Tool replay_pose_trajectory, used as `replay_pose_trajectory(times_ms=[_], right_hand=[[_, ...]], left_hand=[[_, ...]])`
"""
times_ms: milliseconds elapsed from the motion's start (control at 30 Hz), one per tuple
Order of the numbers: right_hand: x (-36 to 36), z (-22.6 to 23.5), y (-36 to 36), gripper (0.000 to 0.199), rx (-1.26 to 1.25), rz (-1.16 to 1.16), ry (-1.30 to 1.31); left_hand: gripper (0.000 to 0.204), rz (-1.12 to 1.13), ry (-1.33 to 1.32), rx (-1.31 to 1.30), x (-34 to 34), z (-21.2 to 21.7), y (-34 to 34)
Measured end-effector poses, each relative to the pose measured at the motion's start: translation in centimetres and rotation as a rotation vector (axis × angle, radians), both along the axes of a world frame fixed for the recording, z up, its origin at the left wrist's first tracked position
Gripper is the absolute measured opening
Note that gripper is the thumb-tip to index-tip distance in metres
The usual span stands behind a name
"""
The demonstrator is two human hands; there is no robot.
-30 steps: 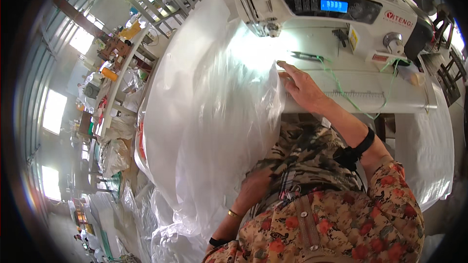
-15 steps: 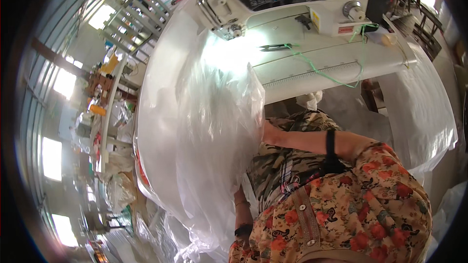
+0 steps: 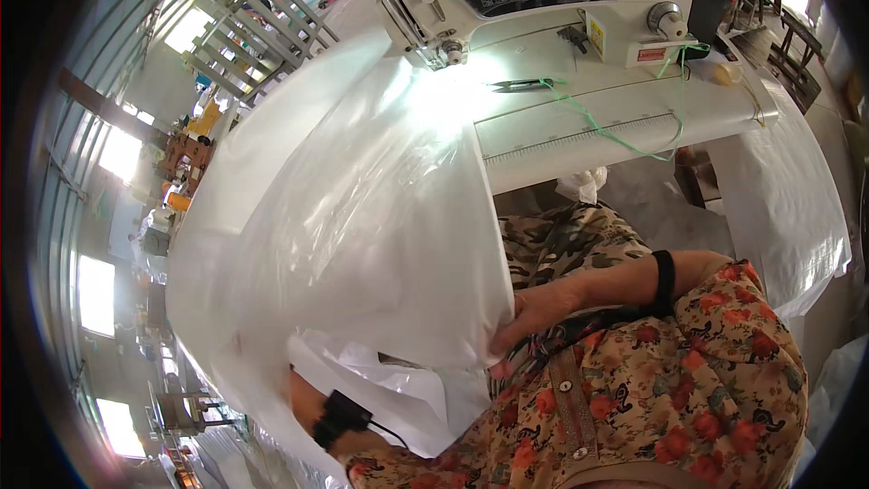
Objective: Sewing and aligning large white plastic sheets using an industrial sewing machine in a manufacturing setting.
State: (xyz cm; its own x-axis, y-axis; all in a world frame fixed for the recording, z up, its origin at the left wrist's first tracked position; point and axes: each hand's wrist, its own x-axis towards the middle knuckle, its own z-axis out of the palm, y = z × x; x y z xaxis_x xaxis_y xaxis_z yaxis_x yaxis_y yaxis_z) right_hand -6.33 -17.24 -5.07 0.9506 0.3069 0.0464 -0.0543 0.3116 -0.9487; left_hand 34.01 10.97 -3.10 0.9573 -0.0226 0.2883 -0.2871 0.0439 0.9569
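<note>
A wide, translucent white plastic sheet (image 3: 389, 254) spreads from under the sewing machine head (image 3: 448, 45) down over my lap. My right hand (image 3: 532, 315) grips the sheet's right edge, fingers closed around it. On the left, my left hand (image 3: 295, 382) reaches up under the sheet. Its fingers are hidden and smeared by the film, so its grip cannot be made out. The machine's lamp glares white on the sheet just below the needle area.
Black thread snips (image 3: 523, 85) and a loose green thread (image 3: 597, 129) lie on the machine bed (image 3: 634, 100), right of the sheet. More plastic film (image 3: 778, 190) hangs at the table's right end. A grey slatted rack (image 3: 258, 32) stands at the far left.
My left forearm has come up and outward to the left, spreading the bunched sheet wide and flatter. My right hand has moved lower with the sheet's edge and shows more fully.
</note>
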Motion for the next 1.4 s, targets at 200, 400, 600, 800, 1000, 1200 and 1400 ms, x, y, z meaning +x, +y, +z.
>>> replay_pose_trajectory(times_ms=[200,400,600,800,1000,1200,1400], right_hand=[[-1.1,-3.6,0.4,0.032,0.013,-0.061,0.165],[-5.1,-5.3,-1.8,0.035,-0.121,-0.469,0.223],[-5.8,-9.6,-3.3,0.039,-0.361,-0.563,0.445],[-8.0,-8.0,-5.6,0.033,-0.644,-0.376,0.515],[-7.2,1.5,-5.8,0.029,-1.017,-0.522,0.175],[0.2,0.2,-6.1,0.057,-0.102,-0.627,0.173],[4.3,1.5,-7.1,0.054,0.52,-0.671,0.192]], left_hand=[[0.037,0.033,0.188,0.155,5.2,-11.6,2.4],[0.031,-0.497,-0.292,1.103,-11.5,-17.3,-3.1],[0.034,-0.508,-0.44,0.754,-26.1,-2.6,-12.0],[0.018,-0.081,-0.906,0.92,-20.8,-2.8,-16.1],[0.011,-0.244,-0.851,0.745,-19.1,-0.9,-14.0],[0.014,-0.636,-0.005,0.287,-20.7,3.7,-14.4],[0.012,-0.648,0.267,0.276,-23.7,3.2,-14.5]])
